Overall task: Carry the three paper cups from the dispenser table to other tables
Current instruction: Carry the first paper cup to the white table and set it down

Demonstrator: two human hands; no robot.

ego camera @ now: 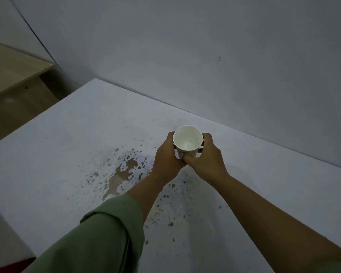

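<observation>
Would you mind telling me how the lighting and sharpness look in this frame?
Head view: dim, bluish light; the paper cup is the brightest spot, held by left hand and right hand; table edges bow from wide-angle distortion; slightly soft throughout.

Grey wall (205,46) behind; wooden furniture (12,75) at far left.

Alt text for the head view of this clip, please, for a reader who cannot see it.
Both hands, left hand and right hand, clasp one upright white paper cup over a white table set against a grey wall. The tabletop's paint is chipped into brown patches near the left forearm, which wears a green sleeve.
</observation>
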